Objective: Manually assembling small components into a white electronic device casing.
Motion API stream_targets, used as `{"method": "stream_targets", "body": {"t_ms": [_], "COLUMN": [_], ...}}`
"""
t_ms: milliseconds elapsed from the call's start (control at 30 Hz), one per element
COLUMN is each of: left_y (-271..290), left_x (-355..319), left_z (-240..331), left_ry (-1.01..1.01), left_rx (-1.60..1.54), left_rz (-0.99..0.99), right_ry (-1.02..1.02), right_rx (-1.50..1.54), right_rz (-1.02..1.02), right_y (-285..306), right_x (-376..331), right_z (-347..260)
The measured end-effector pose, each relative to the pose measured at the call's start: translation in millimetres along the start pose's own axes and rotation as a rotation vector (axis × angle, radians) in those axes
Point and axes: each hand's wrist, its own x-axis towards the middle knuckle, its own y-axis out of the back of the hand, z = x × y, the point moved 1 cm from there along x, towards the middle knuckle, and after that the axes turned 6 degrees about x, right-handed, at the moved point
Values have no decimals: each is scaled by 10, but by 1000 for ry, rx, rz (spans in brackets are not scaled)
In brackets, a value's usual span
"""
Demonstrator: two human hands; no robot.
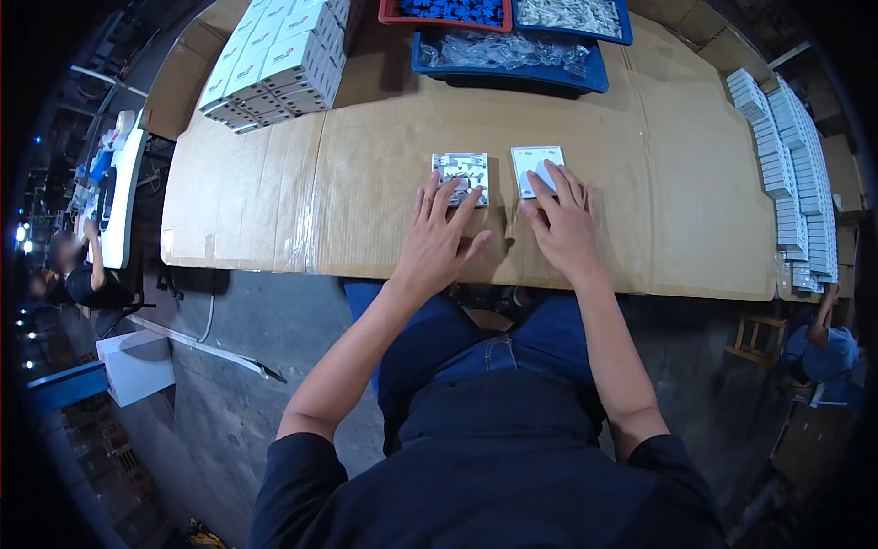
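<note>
Both my hands rest over the cardboard-covered table, fingers spread. Under the fingertips of my left hand lies a square white plastic housing with its inner ribs and small parts showing. My right hand lies on a flat white square plate, which sits to the right of the housing, a short gap apart. Its fingers cover the plate's lower right part. Whether any small piece is under the fingertips is hidden.
At the back left rises a stack of white boxes. Blue tray holds clear plastic parts; behind it stand a red tray of blue pieces and another blue tray of whitish pieces. Rows of white units line the right edge. Other people sit left and right.
</note>
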Motion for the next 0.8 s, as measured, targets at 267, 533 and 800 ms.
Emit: {"method": "stream_targets", "body": {"t_ms": [267,533,800], "left_y": [89,162,119], "left_x": [-7,-188,-174], "left_z": [-21,59,48], "left_ry": [10,71,84], "left_rx": [111,52,42], "left_rz": [-75,-102,-51], "right_ry": [-30,-29,18], "right_rx": [-60,-24,28], "right_rz": [30,-19,38], "right_y": [87,218,233], "right_x": [-75,-439,-382], "right_z": [-123,-278,-268]}}
